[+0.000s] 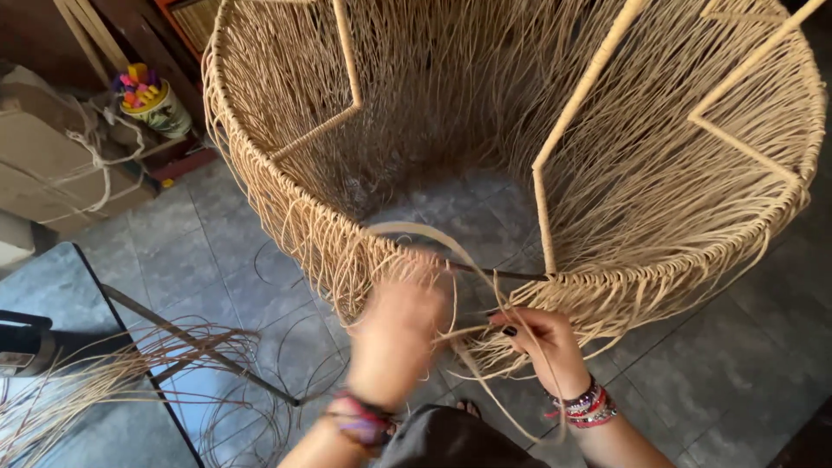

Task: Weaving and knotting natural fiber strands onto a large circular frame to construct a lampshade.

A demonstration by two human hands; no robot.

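Wrists with bead bracelets at 6 o'clock; left hand (394,334) blurred, fingers look curled by the frame (364,251) rim, what they grip cannot tell. Right hand (542,342) at 5 o'clock, fingers pinched on a strand (459,256) that loops up over the rim. Big round rattan frame fills 12 o'clock, tipped toward the camera. Walls already strung with vertical cane, rim mostly bound; a bare dark stretch of the hoop just right of the hands is not yet wrapped, many loose ends hang below. Inside the frame: nothing, only floor (719,381) tiles seen through. Spare cane (113,381) bundle at 8 o'clock. Tub (160,108) at 10 o'clock holds coloured bits, kind unclear.
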